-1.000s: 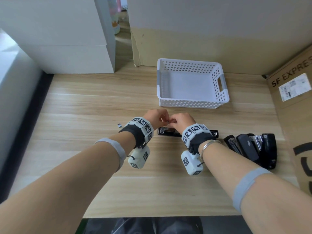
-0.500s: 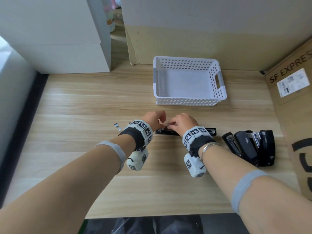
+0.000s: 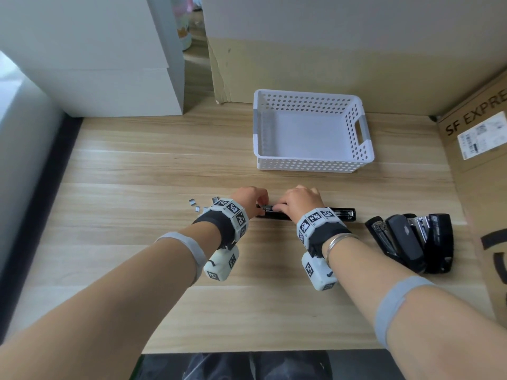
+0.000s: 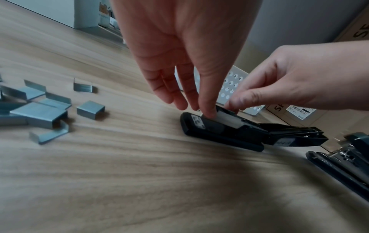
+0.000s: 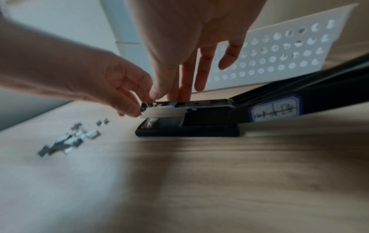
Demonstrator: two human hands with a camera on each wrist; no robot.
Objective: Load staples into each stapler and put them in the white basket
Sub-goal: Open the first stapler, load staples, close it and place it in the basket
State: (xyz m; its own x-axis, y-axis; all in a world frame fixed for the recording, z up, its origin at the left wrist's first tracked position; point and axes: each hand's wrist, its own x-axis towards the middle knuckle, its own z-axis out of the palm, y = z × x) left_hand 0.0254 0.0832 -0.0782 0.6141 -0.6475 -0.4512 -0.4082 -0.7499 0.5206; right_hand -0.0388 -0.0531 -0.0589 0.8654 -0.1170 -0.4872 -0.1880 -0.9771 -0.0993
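A black stapler (image 3: 340, 215) lies swung open flat on the wooden table, its metal magazine (image 4: 229, 120) facing up. My left hand (image 3: 251, 198) pinches the magazine's front end (image 5: 143, 108) with thumb and fingertips. My right hand (image 3: 296, 200) comes down beside it, its thumb and forefinger gripping the magazine's sides (image 5: 171, 102). I cannot tell whether a strip of staples sits between the fingers. Loose staple strips (image 4: 40, 113) lie left of my left wrist. The white basket (image 3: 307, 164) stands empty behind the hands.
Several more black staplers (image 3: 411, 242) lie bunched at the right. A cardboard box (image 3: 480, 187) walls the right side; white boxes (image 3: 109, 78) and a cardboard panel (image 3: 329, 64) close off the back.
Both hands, pinched together just above the stapler, have come down onto its magazine. The stapler itself has not moved.
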